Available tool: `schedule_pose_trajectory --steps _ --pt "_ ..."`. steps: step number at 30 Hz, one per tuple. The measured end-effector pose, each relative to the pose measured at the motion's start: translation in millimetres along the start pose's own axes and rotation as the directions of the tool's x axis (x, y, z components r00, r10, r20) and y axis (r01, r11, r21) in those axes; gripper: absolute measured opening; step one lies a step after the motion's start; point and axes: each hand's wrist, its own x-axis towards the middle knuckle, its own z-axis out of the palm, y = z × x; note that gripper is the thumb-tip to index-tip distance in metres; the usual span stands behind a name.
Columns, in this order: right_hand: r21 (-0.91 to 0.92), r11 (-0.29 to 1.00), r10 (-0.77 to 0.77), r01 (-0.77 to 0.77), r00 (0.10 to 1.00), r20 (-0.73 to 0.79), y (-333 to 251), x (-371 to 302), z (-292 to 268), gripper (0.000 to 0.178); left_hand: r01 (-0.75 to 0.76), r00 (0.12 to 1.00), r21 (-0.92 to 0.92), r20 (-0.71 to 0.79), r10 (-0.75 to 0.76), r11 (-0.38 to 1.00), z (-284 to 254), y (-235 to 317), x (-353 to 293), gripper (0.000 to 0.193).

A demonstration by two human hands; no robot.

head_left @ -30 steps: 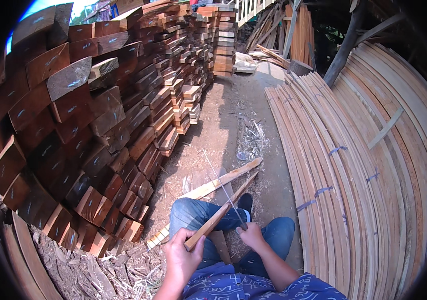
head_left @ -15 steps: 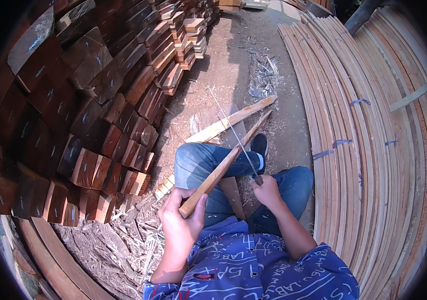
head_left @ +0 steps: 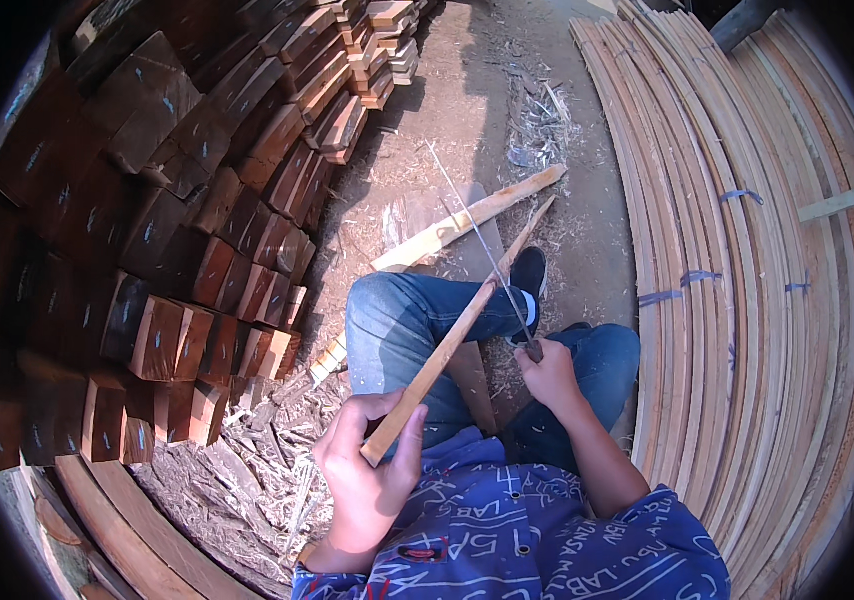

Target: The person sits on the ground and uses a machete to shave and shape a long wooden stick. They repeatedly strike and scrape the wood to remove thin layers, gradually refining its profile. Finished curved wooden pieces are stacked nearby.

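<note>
A long wooden stake [head_left: 449, 340] slants up and away across my lap, narrowing to a point at its far end. My left hand [head_left: 372, 450] is closed round its thick near end, thumb on one side and fingers on the other. In my right hand [head_left: 550, 372], the fingers are wrapped around the dark handle of a long thin blade [head_left: 482, 238], which looks like a machete seen edge-on. The blade crosses the stake near its middle; whether they touch I cannot tell. Beyond my bent left knee lies a pale length of wood [head_left: 477, 215].
Stacked dark timber [head_left: 137, 230] rises on the left. Along the right, long thin wooden strips [head_left: 677, 330] lie bundled with purple ties. Wood shavings [head_left: 257, 470] cover the ground at lower left, and a shoe [head_left: 528, 275] shows past the stake.
The view has shifted slightly. Both hands keep their grips, and the blade still crosses the stake at nearly the same place.
</note>
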Motion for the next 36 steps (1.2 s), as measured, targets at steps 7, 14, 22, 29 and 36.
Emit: schedule_pose_trajectory --steps 7,14,22,29,36 --pt "0.056 0.972 -0.23 0.228 0.973 0.022 -69.6 -28.8 -1.8 0.018 -0.115 0.991 0.037 0.076 0.112 0.993 2.6 4.0 0.2 0.023" --pt "-0.012 0.999 0.035 -0.036 0.999 -0.025 12.0 17.7 -2.7 0.021 -0.021 0.997 0.059 0.073 0.017 0.998 -2.8 5.1 6.3 0.024" --pt "0.061 0.966 -0.258 0.252 0.957 0.134 -82.7 -34.4 -6.1 0.015 0.01 0.999 0.062 0.039 -0.013 0.998 -2.6 3.7 5.4 0.023" --pt "0.061 0.931 -0.354 0.36 0.931 -0.091 -46.5 -25.5 22.3 0.01 0.069 0.998 0.018 0.015 -0.069 0.997 -5.2 -7.8 -3.0 0.02" --pt "0.067 0.976 -0.214 0.209 0.973 0.083 -85.0 -65.6 12.4 0.015 0.081 0.996 -0.023 -0.038 -0.082 0.996 1.2 -13.9 -17.0 0.016"
